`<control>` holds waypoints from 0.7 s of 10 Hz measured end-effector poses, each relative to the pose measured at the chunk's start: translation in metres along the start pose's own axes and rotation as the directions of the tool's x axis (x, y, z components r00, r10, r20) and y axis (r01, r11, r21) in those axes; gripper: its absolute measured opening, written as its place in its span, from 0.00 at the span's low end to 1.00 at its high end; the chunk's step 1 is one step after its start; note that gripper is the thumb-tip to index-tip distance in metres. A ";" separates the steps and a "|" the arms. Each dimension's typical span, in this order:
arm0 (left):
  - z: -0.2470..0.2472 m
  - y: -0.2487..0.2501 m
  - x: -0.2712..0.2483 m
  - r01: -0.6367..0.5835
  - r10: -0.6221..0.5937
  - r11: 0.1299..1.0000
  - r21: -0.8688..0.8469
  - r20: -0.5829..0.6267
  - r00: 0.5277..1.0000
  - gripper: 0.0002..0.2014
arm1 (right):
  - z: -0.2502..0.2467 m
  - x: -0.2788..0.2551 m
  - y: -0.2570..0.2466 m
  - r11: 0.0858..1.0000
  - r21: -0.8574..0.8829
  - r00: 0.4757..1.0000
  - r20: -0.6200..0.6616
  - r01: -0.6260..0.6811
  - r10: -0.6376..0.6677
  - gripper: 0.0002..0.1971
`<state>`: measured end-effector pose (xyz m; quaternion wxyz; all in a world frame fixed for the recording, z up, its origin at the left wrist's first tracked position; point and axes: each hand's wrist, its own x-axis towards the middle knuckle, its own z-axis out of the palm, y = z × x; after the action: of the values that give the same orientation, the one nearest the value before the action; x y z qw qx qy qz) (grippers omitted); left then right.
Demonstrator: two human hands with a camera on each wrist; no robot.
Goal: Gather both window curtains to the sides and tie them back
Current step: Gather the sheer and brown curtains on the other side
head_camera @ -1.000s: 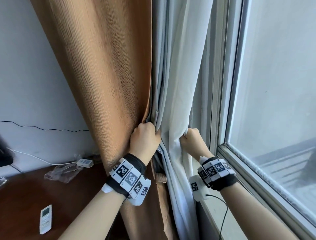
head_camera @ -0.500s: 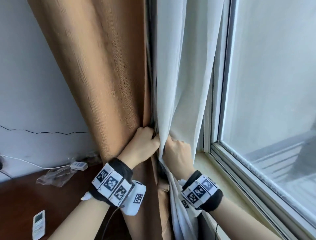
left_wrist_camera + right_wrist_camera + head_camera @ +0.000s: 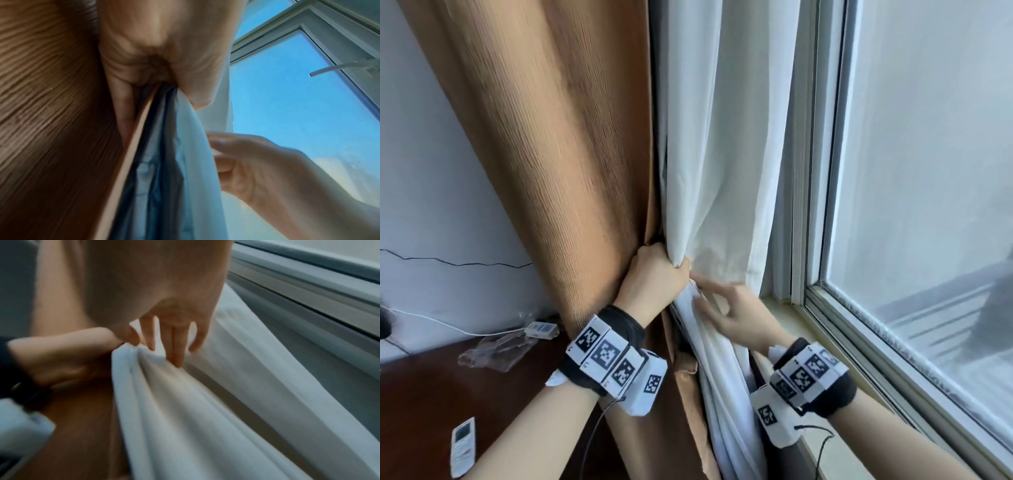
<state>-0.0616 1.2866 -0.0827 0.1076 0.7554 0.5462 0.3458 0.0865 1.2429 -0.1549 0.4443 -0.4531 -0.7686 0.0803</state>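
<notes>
A brown curtain hangs slanted at the left, with a white sheer curtain beside it by the window. My left hand grips both bunched together at sill height; in the left wrist view the left hand has its fingers curled round the brown curtain's edge and the white curtain's folds. My right hand is just right of the left one. In the right wrist view the right hand's fingers are straight, their tips touching the white curtain's folds. I see no tie-back.
The window pane and its frame fill the right, with a pale sill below. At the lower left stands a dark wooden desk with a white remote, a clear plastic bag and a white adapter on a cable.
My right hand has let go of the white curtain and straightened its fingers against the folds. My left hand now holds the white curtain together with the brown one.
</notes>
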 end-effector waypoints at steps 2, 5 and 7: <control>-0.001 -0.015 0.001 -0.063 0.063 0.997 0.035 -0.021 0.998 0.19 | -0.037 0.048 0.047 0.889 0.378 0.758 -0.490 -0.259 0.430 0.21; -0.005 -0.023 -0.006 -0.301 0.298 0.946 0.120 0.038 0.954 0.16 | 0.008 0.102 0.065 0.604 0.627 0.870 0.340 -0.492 0.357 0.34; -0.009 -0.017 -0.002 -0.289 0.304 0.924 0.251 -0.018 0.953 0.14 | 0.013 0.100 0.045 0.627 0.657 0.890 0.159 -0.418 0.427 0.10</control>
<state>-0.0805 1.2893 -0.0865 -0.0558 0.8265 0.4670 0.3092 0.0850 1.3493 -0.1252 0.5511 -0.4281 -0.5551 0.4527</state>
